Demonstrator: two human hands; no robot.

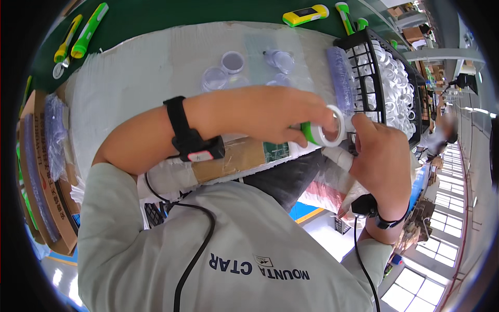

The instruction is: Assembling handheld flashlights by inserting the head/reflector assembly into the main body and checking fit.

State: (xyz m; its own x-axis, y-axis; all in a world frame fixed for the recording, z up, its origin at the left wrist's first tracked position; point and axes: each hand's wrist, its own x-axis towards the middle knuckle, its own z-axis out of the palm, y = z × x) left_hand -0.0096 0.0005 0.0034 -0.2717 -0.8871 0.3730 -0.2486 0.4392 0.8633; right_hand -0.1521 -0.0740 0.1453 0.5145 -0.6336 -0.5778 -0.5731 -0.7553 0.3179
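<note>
My left hand [270,114] reaches across to the right and pinches a white ring-shaped part [332,126] together with a green-and-white cylindrical piece [312,133]. My right hand [382,158] is raised beside it, its fingers touching the ring's right side. Both wrists carry black straps with cables. A black wire basket [364,57] full of several white rings stands just beyond the hands.
Several clear round lids [231,70] lie on the white foam sheet [135,73]. Green and yellow handheld tools [83,34] and a yellow device [305,14] rest on the green surface behind. Cardboard boxes [44,171] stand at left. A blurred person [446,130] is far right.
</note>
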